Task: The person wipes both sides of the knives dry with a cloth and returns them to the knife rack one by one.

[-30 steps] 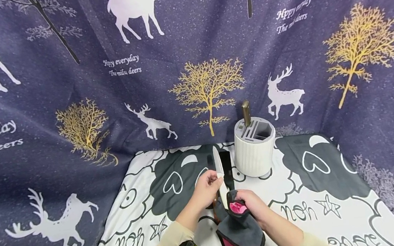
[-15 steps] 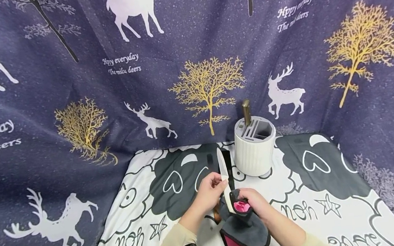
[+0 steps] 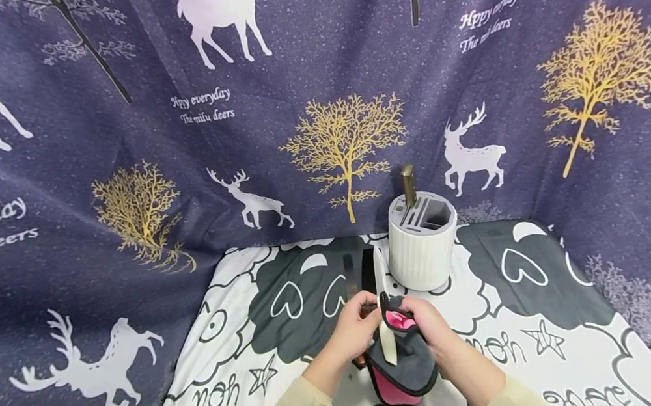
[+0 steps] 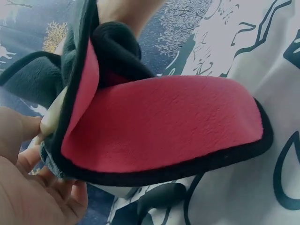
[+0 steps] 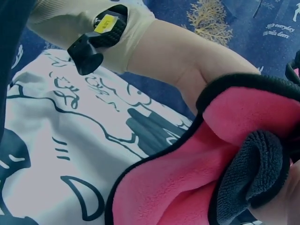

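My left hand [image 3: 356,325] pinches a small knife near where its pale blade [image 3: 380,269] meets the cream handle [image 3: 389,346]. The blade points away from me, and the handle lies over the dark side of a cloth [image 3: 411,363]. This cloth is grey on one face and pink on the other, with black edging. My right hand [image 3: 425,321] grips its gathered upper part, and a fold lies against the knife beside my left fingers. In the left wrist view the pink face [image 4: 164,124] hangs down, hiding most of the knife.
A white ribbed knife block [image 3: 423,256] stands behind to the right, with one brown-handled knife [image 3: 409,185] in it. A black blade [image 3: 368,269] and a dark, narrow blade [image 3: 350,278] lie beyond my left hand. A deer-print curtain [image 3: 272,136] rises behind the patterned tablecloth [image 3: 506,303].
The knife and left hand have shifted right, toward the cloth. My right hand has moved slightly up and right, and a fold of cloth now reaches the knife beside the left fingers.
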### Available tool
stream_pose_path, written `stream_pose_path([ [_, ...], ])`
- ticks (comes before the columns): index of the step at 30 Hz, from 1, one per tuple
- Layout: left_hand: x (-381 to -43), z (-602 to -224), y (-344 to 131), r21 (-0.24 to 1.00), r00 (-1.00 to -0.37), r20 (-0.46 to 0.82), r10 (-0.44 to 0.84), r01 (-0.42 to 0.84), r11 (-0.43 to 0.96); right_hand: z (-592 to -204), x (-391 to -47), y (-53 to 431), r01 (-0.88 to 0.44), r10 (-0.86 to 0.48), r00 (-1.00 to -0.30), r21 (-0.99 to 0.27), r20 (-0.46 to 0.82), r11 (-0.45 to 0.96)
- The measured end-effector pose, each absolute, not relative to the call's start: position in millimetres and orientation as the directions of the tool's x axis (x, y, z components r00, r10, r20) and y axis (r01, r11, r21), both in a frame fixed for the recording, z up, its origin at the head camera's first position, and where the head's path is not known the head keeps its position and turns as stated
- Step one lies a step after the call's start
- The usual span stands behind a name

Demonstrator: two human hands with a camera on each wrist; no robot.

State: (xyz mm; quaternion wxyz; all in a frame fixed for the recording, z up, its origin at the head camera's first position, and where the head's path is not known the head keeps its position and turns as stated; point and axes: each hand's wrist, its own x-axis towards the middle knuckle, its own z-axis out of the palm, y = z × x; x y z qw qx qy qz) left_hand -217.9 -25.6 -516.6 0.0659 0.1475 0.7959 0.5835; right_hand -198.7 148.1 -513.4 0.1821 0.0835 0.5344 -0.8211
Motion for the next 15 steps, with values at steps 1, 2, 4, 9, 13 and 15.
stream_pose_path([
  [1, -217.7, -517.9, -25.2, 0.947, -0.948, 0.071, 0.309, 0.161, 0.277, -514.0, -198.6, 147.1, 0.381, -0.193, -0.924, -0.847, -0.331, -0.37],
  [2, -217.3, -518.5, -25.1, 0.945, -0.949, 0.072, 0.307, 0.163, 0.284, -514.8, -198.5, 145.6, 0.371, -0.175, -0.928, -0.85, -0.328, -0.373],
  [4, -216.9, -519.6, -24.6, 0.942, -0.95, 0.072, 0.303, 0.165, 0.293, -516.6, -197.8, 143.0, 0.36, -0.155, -0.933, -0.855, -0.325, -0.374],
  [9, -216.7, -519.7, -22.7, 0.934, -0.95, 0.09, 0.297, 0.184, 0.305, -520.9, -194.4, 138.4, 0.356, -0.151, -0.934, -0.871, -0.323, -0.338],
  [13, -216.7, -518.6, -22.7, 0.934, -0.952, 0.09, 0.293, 0.182, 0.307, -523.7, -191.9, 138.3, 0.347, -0.173, -0.936, -0.881, -0.306, -0.321],
  [15, -217.0, -518.6, -22.7, 0.936, -0.953, 0.094, 0.287, 0.182, 0.3, -524.9, -190.7, 138.7, 0.342, -0.192, -0.937, -0.884, -0.293, -0.319],
])
